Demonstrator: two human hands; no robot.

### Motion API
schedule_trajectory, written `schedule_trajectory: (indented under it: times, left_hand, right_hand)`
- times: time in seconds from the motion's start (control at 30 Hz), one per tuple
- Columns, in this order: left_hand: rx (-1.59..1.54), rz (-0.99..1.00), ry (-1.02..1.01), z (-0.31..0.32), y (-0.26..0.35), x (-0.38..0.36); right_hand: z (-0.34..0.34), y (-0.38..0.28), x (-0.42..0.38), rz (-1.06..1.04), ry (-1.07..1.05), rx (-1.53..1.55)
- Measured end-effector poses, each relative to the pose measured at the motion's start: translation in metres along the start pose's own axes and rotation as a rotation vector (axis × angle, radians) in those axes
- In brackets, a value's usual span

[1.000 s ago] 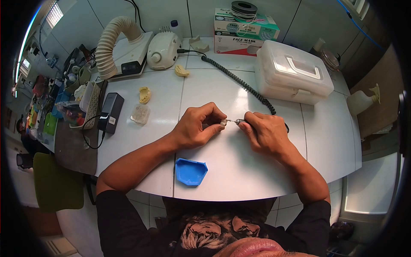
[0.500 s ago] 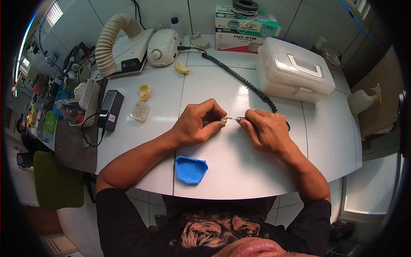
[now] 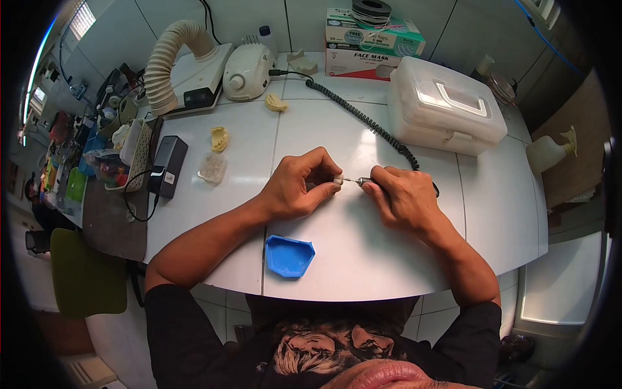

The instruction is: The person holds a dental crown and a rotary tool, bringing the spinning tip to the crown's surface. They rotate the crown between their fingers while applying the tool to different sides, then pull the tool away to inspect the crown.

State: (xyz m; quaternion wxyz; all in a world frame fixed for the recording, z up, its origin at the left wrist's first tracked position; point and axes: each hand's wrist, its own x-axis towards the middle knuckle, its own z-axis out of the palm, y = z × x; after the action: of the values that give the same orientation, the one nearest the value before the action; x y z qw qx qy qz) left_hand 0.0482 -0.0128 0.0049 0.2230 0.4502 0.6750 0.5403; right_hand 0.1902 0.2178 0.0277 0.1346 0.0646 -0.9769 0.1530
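Observation:
Between thumb and fingertips, my left hand (image 3: 299,187) pinches a small whitish tooth-like piece (image 3: 338,179), too small to make out fully. My right hand (image 3: 407,200) is closed around a rotary handpiece (image 3: 364,181), whose thin bit points left and meets or nearly meets the piece. A coiled dark cord (image 3: 363,117) runs from near my right hand up to the white control unit (image 3: 249,72). Below my left forearm lies a blue angular tray (image 3: 289,257). Left of my left hand are a small clear box (image 3: 212,168) and a yellowish dental cast (image 3: 219,139).
A second cast piece (image 3: 276,102) lies near the control unit. Behind stand a hose-fitted machine (image 3: 172,65) and mask boxes (image 3: 359,63). A translucent case (image 3: 447,107) sits at back right. At left are a black power box (image 3: 170,166) and a basket (image 3: 137,159).

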Motion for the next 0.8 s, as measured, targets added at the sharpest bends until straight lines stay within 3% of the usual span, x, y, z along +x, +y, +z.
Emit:
schedule_trajectory:
  times: [0.8]
  left_hand:
    - [-0.09,-0.026,-0.039,-0.0002,-0.001,0.0006]
  right_hand:
    - [0.0032,-0.0003,-0.0003,0.0,0.016,0.022]
